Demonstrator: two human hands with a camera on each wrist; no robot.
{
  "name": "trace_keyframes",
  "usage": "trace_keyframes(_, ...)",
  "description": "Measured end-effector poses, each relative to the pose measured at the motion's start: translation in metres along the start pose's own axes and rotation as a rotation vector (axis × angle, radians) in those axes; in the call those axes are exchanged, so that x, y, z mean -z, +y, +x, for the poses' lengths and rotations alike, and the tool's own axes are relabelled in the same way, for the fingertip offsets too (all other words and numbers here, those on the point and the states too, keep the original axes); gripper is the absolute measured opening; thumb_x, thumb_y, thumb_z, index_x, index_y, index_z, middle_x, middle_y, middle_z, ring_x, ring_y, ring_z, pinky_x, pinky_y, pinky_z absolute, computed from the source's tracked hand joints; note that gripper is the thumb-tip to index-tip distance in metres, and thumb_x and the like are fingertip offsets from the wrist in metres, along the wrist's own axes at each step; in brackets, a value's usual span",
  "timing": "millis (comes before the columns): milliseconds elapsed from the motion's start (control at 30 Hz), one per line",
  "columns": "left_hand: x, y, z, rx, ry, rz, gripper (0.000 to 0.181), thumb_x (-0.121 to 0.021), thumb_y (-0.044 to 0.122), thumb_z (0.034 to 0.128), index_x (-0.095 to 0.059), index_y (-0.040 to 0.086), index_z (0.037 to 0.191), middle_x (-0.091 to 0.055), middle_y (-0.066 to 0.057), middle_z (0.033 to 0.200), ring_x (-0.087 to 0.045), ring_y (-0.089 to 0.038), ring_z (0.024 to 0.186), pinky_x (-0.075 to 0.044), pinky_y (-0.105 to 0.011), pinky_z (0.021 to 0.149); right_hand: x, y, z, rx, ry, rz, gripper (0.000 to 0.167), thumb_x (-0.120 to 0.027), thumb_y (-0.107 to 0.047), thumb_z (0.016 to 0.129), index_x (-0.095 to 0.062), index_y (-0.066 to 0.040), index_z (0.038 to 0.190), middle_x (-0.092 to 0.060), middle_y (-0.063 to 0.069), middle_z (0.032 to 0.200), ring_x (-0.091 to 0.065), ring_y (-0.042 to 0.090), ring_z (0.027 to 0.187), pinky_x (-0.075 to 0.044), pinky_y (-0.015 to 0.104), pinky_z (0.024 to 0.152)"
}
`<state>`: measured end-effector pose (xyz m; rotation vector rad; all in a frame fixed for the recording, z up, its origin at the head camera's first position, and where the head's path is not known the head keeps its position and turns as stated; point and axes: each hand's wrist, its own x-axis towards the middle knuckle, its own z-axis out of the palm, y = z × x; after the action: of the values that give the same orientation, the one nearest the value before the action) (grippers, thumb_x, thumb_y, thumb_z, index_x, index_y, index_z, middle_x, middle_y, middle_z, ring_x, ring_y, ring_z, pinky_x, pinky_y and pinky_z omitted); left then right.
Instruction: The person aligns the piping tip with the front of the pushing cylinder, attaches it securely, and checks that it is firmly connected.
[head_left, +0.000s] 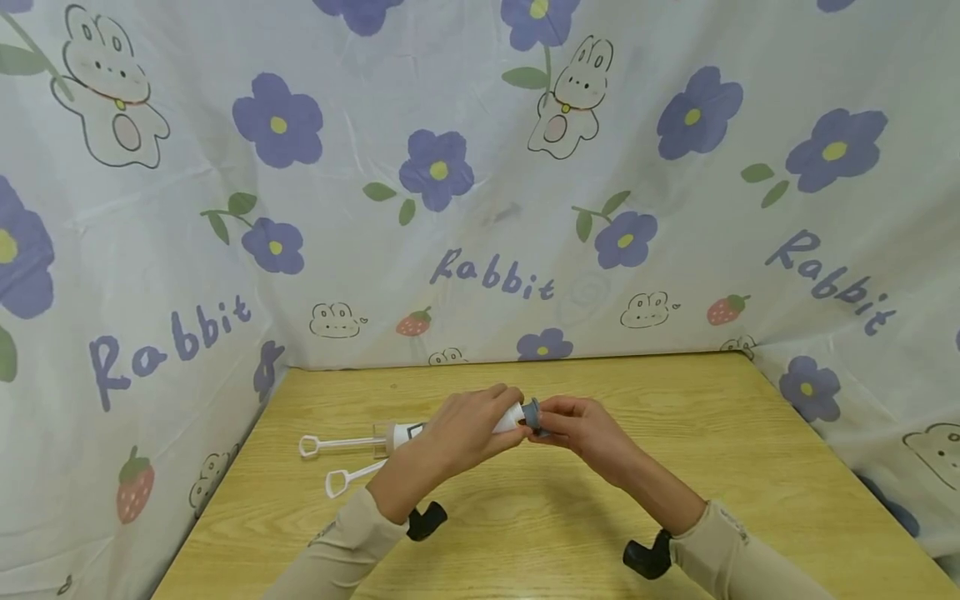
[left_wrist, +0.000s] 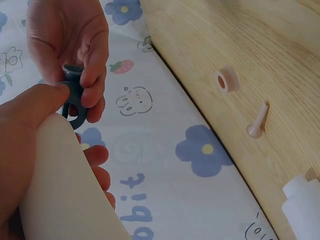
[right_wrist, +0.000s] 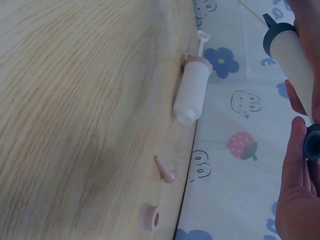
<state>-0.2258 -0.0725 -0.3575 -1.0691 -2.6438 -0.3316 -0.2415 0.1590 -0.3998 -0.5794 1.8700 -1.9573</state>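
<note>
My left hand (head_left: 465, 425) grips the white barrel (right_wrist: 290, 60) of a plunger syringe, which looks like a piping syringe. A dark teal collar (right_wrist: 275, 34) sits at its rear, and its white plunger handle (head_left: 339, 483) points left. My right hand (head_left: 588, 429) pinches a dark teal fitting (left_wrist: 75, 97) with a flared, round opening at the barrel's front end. The left thumb touches this fitting too. Whether it is seated on the barrel I cannot tell. A second white syringe (right_wrist: 192, 90) with a pinkish collar lies on the table behind the left hand.
On the wooden table (head_left: 720, 442) lie a small pinkish nozzle (right_wrist: 165, 170) and a pinkish ring (right_wrist: 149, 217), beyond the hands. A white cloth (head_left: 495, 208) printed with flowers and rabbits hangs along the back and sides. Black mounts (head_left: 648, 557) show at both wrists.
</note>
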Motion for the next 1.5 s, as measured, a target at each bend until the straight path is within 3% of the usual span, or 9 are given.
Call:
trace_keyframes(267,0.0,-0.002,0.0,0.005,-0.011,-0.034,0.024,-0.065,0.036,0.1012,-0.064,0.017,0.116,-0.063,0.003,0.093,-0.047,-0.006,0.06,-0.038,-0.02,0.051,0.002,0.0,-0.001,0.004,-0.042,-0.078,0.039,-0.061,-0.024,0.105,-0.064,0.007,0.129,-0.071,0.006,0.118,-0.073,0.018,0.108,-0.057,0.033,0.099)
trace_keyframes(533,0.001,-0.004,-0.002,0.031,-0.011,-0.01,0.021,-0.065,0.036,0.1012,-0.063,0.018,0.113,-0.062,0.004,0.092,-0.047,-0.006,0.059,-0.037,-0.02,0.05,0.006,-0.003,-0.007,0.054,-0.003,-0.457,0.033,-0.061,-0.021,0.105,-0.07,0.0,0.129,-0.073,0.015,0.11,-0.07,0.021,0.091,-0.059,0.029,0.083)
trace_keyframes(700,-0.001,-0.003,-0.002,0.009,-0.021,-0.015,0.021,-0.066,0.035,0.0999,-0.064,0.017,0.112,-0.06,0.003,0.089,-0.045,-0.006,0.058,-0.036,-0.021,0.051,0.0,-0.007,-0.006,0.091,-0.005,-0.57,0.035,-0.062,-0.02,0.104,-0.067,-0.002,0.134,-0.073,0.017,0.121,-0.07,0.028,0.101,-0.057,0.031,0.086)
trace_keyframes(933,-0.002,-0.005,-0.003,0.017,-0.044,-0.01,0.025,-0.066,0.036,0.1007,-0.065,0.015,0.116,-0.063,0.002,0.094,-0.045,-0.006,0.059,-0.038,-0.021,0.052,-0.002,-0.013,-0.007,0.078,-0.02,-0.442,0.051,-0.056,-0.014,0.107,-0.044,0.006,0.152,-0.061,0.025,0.141,-0.062,0.039,0.13,-0.053,0.043,0.106)
trace_keyframes(1033,-0.001,-0.005,-0.004,0.019,-0.039,-0.003,0.026,-0.065,0.035,0.1008,-0.065,0.015,0.117,-0.065,0.0,0.097,-0.047,-0.007,0.061,-0.039,-0.021,0.053,0.001,-0.013,-0.008,0.061,-0.041,-0.368,0.046,-0.053,-0.011,0.108,-0.047,0.006,0.15,-0.06,0.026,0.142,-0.062,0.039,0.129,-0.052,0.043,0.107)
trace_keyframes(1133,-0.001,-0.005,-0.004,0.025,-0.038,-0.003,0.026,-0.066,0.035,0.1006,-0.065,0.015,0.118,-0.064,0.0,0.096,-0.046,-0.007,0.06,-0.038,-0.022,0.052,0.002,-0.012,-0.008,0.045,-0.046,-0.321,0.042,-0.052,-0.009,0.108,-0.051,0.007,0.146,-0.061,0.027,0.139,-0.065,0.036,0.126,-0.055,0.035,0.104)
trace_keyframes(1267,-0.004,-0.006,-0.005,0.023,-0.035,0.002,0.025,-0.066,0.034,0.1004,-0.065,0.016,0.117,-0.063,0.001,0.094,-0.044,-0.007,0.058,-0.036,-0.022,0.052,0.002,-0.011,-0.007,0.044,-0.041,-0.313,0.044,-0.053,-0.01,0.108,-0.048,0.009,0.148,-0.061,0.029,0.139,-0.066,0.038,0.125,-0.056,0.03,0.1)
trace_keyframes(1400,-0.006,-0.008,-0.007,0.036,-0.028,0.009,0.026,-0.066,0.035,0.1008,-0.065,0.017,0.119,-0.065,0.001,0.097,-0.045,-0.007,0.059,-0.038,-0.021,0.053,-0.003,-0.009,-0.006,0.077,-0.041,-0.321,0.045,-0.054,-0.015,0.108,-0.05,0.007,0.147,-0.061,0.028,0.14,-0.065,0.041,0.125,-0.056,0.034,0.102)
trace_keyframes(1500,-0.006,-0.008,-0.007,0.041,-0.019,-0.013,0.027,-0.065,0.035,0.1009,-0.065,0.018,0.121,-0.067,0.0,0.1,-0.049,-0.007,0.061,-0.04,-0.021,0.054,-0.007,-0.004,-0.004,0.075,-0.043,-0.264,0.044,-0.054,-0.019,0.109,-0.053,0.004,0.146,-0.061,0.025,0.14,-0.066,0.035,0.126,-0.055,0.035,0.103)
